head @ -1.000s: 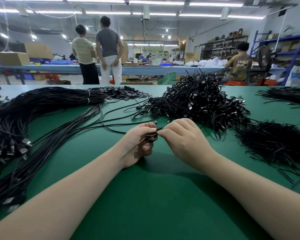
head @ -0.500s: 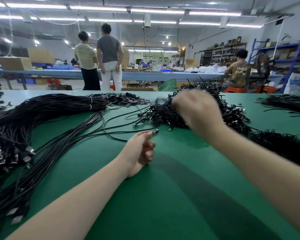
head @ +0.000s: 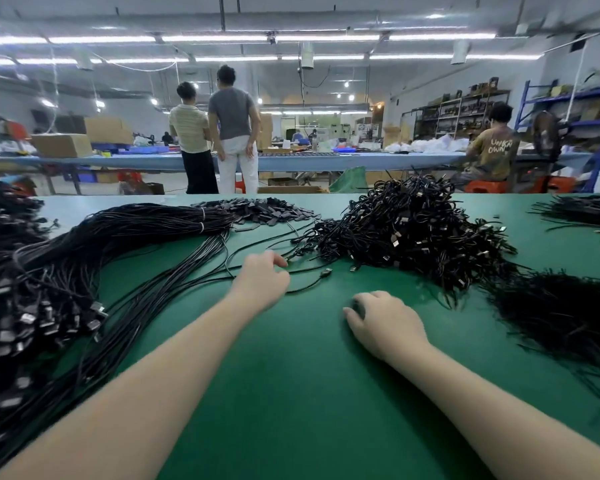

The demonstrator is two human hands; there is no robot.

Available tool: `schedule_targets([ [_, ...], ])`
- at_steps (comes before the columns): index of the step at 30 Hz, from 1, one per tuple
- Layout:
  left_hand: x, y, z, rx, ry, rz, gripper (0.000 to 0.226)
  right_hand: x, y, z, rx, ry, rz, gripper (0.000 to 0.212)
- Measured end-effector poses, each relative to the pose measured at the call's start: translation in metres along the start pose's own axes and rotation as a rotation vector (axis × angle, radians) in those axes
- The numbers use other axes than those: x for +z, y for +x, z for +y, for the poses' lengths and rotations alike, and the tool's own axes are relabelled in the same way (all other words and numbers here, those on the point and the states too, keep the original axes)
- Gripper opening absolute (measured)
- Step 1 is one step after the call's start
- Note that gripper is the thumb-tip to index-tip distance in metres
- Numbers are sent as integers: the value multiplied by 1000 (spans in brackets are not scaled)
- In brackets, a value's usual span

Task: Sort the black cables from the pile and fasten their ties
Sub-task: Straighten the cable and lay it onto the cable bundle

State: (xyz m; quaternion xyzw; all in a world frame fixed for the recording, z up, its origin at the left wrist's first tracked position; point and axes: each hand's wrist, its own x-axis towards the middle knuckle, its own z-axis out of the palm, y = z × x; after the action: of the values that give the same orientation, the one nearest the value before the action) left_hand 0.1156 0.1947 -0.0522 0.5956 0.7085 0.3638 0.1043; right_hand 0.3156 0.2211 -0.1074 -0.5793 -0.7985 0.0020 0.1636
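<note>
Left hand (head: 262,278) out over the green surface (head: 291,393), fingers loosely bent, fingertips touching a loose black cable (head: 309,284) whose plug lies just right of them. Right hand (head: 383,323) nearer, knuckles up, fingers curled under, grip impossible to tell. Beyond both, tangled cable pile (head: 406,230); far left, long bundled cables (head: 118,237); right, black ties (head: 561,313).

Bare green table (head: 291,393) is lying open near the person, with room for a hand to slide. Long black cables (head: 66,271) are blocking the left side. A tangled cable pile (head: 406,230) is sitting ahead, and black ties (head: 561,313) are crowding the right.
</note>
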Motion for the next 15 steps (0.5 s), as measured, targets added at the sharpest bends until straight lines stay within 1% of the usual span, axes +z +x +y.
schedule_targets([
  [2,-37,5,-15,-36,487,-84,37,-1,0,5,-17,47,14,38],
  [4,-74,1,-34,-86,955,-122,38,-2,1,8,-41,68,34,36],
  [5,-91,-4,-42,-140,1094,-178,34,-1,1,7,-46,73,38,35],
  [6,-106,-10,-52,-212,1155,-267,28,-1,1,7,-46,79,44,34],
  [7,-119,-17,-58,-313,1144,-382,24,0,1,7,-47,89,51,33],
  [8,-129,-23,-65,-413,1063,-482,25,-1,1,7,-45,99,58,32],
  [9,-136,-27,-73,-488,958,-534,33,-2,2,8,-45,106,61,32],
  [10,-141,-31,-81,-532,844,-525,38,-2,2,8,-46,108,60,32],
  [11,-145,-35,-89,-533,762,-494,40,-3,1,8,-48,110,56,32],
  [13,-150,-41,-99,-527,670,-444,37,-4,0,8,-47,119,45,32],
  [15,-153,-44,-102,-556,611,-444,33,-5,-1,7,-41,127,42,32],
])
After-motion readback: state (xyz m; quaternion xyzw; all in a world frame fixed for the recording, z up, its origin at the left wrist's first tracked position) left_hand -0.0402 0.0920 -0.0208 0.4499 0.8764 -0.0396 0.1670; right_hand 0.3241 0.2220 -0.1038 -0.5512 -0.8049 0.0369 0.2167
